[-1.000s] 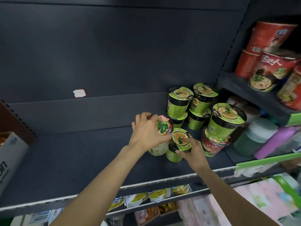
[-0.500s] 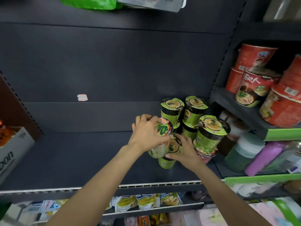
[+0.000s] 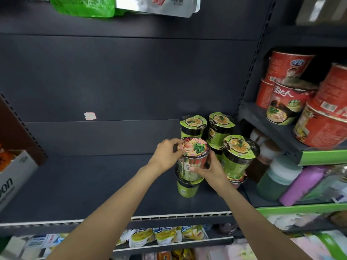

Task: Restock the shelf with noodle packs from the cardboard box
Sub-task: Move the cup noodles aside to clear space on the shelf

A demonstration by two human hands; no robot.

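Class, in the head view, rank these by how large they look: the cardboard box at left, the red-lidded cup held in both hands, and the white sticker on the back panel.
1. cardboard box, though cut off by the frame edge
2. red-lidded cup
3. white sticker

The box sits nearer the camera, so its lead is partly nearness.

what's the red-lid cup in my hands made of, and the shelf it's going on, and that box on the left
Red-lid cup: glossy shrink film, judging by the glare; body beneath probably paper or plastic, unclear. Both the left hand and right hand grip it. Shelf: matte dark painted metal, likely, given the perforated uprights. Box: printed cardboard, by its dull folded edge.
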